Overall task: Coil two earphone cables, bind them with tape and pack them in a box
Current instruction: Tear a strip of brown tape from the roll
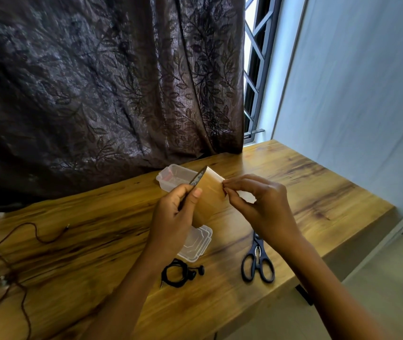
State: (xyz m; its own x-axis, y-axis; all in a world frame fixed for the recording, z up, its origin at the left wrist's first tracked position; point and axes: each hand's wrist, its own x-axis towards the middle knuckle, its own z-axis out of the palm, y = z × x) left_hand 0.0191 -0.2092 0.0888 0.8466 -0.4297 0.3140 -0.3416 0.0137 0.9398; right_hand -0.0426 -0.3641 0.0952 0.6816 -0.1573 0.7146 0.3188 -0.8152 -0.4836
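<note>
My left hand point(173, 217) grips a roll of brown packing tape point(206, 200), held up above the wooden table point(293, 182). My right hand point(259, 204) pinches the tape's free end at the roll's upper right edge. A black earphone cable point(178, 274) lies coiled on the table below my hands. A dark red earphone cable point(11, 261) sprawls uncoiled at the left. A clear plastic box point(171, 179) stands behind the roll, with something red inside. Its clear lid point(196, 244) lies flat under my left wrist.
Black scissors point(256, 261) lie on the table to the right of the coil, handles towards me. A dark patterned curtain point(97, 94) hangs along the table's far edge. The table ends at the right near a pale wall point(367, 82).
</note>
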